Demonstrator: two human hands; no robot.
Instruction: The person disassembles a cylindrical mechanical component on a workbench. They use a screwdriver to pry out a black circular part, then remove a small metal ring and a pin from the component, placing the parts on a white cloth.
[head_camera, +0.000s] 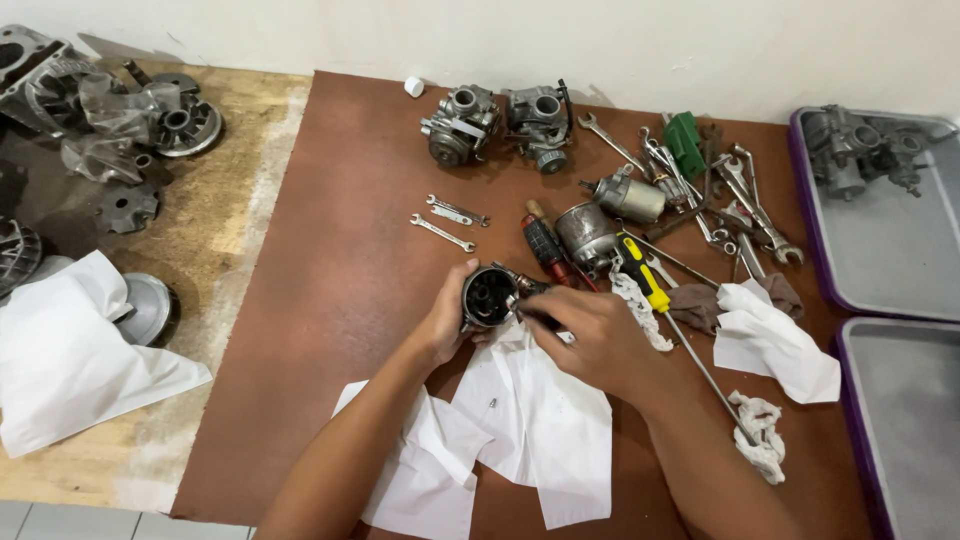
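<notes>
White paper sheets (530, 420), crumpled and overlapping, lie nearest the viewer on the brown mat (340, 300). Directly above the sheets, the left hand (445, 320) cups a small round metal housing (489, 297), its dark open mouth facing up toward the viewer. The right hand (590, 335) comes in from the housing's right, fingers pinched narrow at its rim; what they pinch cannot be told. Right of the housing lies a yellow-handled screwdriver (645, 280), its shaft running away down-right. Farther right, one purple-rimmed grey tray (900, 280) holds a grey carburettor (860, 150); the lower tray (900, 420) shows nothing inside.
</notes>
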